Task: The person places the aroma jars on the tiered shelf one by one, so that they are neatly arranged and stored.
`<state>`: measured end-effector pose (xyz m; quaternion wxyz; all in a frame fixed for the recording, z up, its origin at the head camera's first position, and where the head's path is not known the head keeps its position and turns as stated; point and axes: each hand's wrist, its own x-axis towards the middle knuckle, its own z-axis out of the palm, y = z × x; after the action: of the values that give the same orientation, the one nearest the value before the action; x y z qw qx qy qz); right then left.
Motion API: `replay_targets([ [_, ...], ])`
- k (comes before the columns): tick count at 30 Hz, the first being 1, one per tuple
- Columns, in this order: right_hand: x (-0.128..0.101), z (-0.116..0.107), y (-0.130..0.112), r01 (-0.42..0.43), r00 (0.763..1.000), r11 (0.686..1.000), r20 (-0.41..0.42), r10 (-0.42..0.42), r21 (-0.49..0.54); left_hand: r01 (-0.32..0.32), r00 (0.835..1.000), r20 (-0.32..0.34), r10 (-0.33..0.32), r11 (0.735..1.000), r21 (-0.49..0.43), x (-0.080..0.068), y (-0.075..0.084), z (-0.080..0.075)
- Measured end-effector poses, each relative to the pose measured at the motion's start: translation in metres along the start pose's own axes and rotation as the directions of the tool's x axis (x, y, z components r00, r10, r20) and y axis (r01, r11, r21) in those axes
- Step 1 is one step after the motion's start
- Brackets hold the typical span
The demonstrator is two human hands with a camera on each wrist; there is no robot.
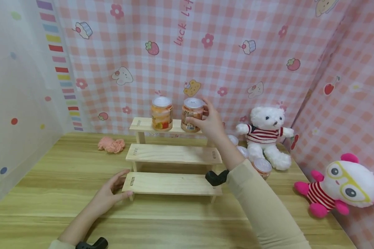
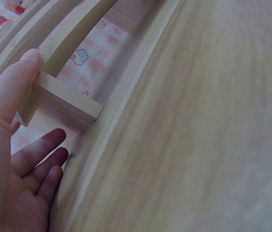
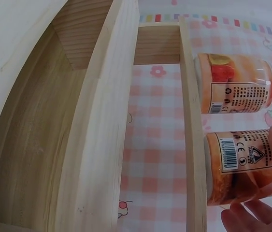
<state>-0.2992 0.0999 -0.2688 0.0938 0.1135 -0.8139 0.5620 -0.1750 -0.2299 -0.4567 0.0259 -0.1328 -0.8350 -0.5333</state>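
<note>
A stepped wooden shelf (image 1: 174, 154) with three tiers stands on the table. Two canned-fruit jars with clear lids are on its top tier: a left jar (image 1: 162, 114) and a right jar (image 1: 190, 117). My right hand (image 1: 213, 122) grips the right jar from its right side, thumb in front; in the right wrist view that jar (image 3: 242, 164) stands against the top board. My left hand (image 1: 107, 195) holds the left end of the lowest tier between thumb and index finger. In the left wrist view, the other fingers (image 2: 44, 150) stay loose beside the shelf leg (image 2: 68, 99).
Several more lidded jars (image 1: 262, 166) stand right of the shelf, partly hidden by my right arm. A white teddy bear (image 1: 265, 135) sits behind them. A pink-and-white plush toy (image 1: 339, 186) lies at the right edge. Peach yarn (image 1: 111, 144) lies left of the shelf.
</note>
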Motion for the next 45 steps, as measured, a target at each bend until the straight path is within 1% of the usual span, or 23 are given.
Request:
replay_targets([
  [3,-0.006,-0.003,0.002,-0.012,1.000,0.999,-0.009,0.012,0.042,0.001,1.000,0.001,-0.001,1.000,0.004,0.000,-0.001,0.000],
  [5,-0.010,-0.007,0.004,-0.004,1.000,0.999,-0.020,0.005,0.049,0.001,1.000,0.002,-0.001,1.000,0.007,0.000,-0.001,0.001],
  [8,-0.016,-0.012,0.009,0.029,0.999,0.998,-0.042,-0.026,0.056,0.001,1.000,0.002,-0.001,1.000,0.009,0.000,-0.001,0.001],
  [13,-0.029,-0.021,0.018,0.084,0.994,0.992,-0.082,-0.076,0.097,-0.006,1.000,-0.006,0.006,1.000,0.015,0.000,-0.002,0.000],
  [17,-0.044,-0.029,0.026,0.115,0.989,0.987,-0.106,-0.103,0.113,-0.005,1.000,-0.005,0.005,1.000,0.006,0.000,-0.001,0.000],
  [21,-0.061,-0.040,0.035,0.128,0.986,0.985,-0.117,-0.114,0.116,0.004,1.000,-0.002,-0.004,1.000,0.006,-0.001,-0.001,0.000],
  [24,-0.072,-0.050,0.042,0.135,0.985,0.985,-0.124,-0.121,0.110,0.007,1.000,-0.004,-0.007,1.000,0.012,-0.001,-0.001,0.000],
  [29,-0.088,-0.068,0.055,0.162,0.978,0.985,-0.140,-0.152,0.060,0.006,1.000,-0.008,-0.006,1.000,0.012,0.000,-0.001,0.000],
  [35,-0.104,-0.088,0.070,0.154,0.975,0.987,-0.169,-0.145,0.041,0.002,1.000,-0.004,-0.002,1.000,0.009,0.000,-0.001,-0.001],
  [37,-0.108,-0.093,0.075,0.164,0.970,0.986,-0.186,-0.157,0.019,0.000,1.000,-0.003,0.000,1.000,0.007,0.000,-0.001,-0.001],
  [42,-0.119,-0.103,0.089,0.224,0.952,0.974,-0.212,-0.223,-0.020,-0.002,1.000,-0.004,0.002,1.000,0.007,0.000,-0.001,-0.001],
  [45,-0.125,-0.108,0.097,0.242,0.944,0.970,-0.224,-0.241,-0.024,-0.001,1.000,-0.002,0.001,1.000,0.007,0.000,-0.001,-0.001],
])
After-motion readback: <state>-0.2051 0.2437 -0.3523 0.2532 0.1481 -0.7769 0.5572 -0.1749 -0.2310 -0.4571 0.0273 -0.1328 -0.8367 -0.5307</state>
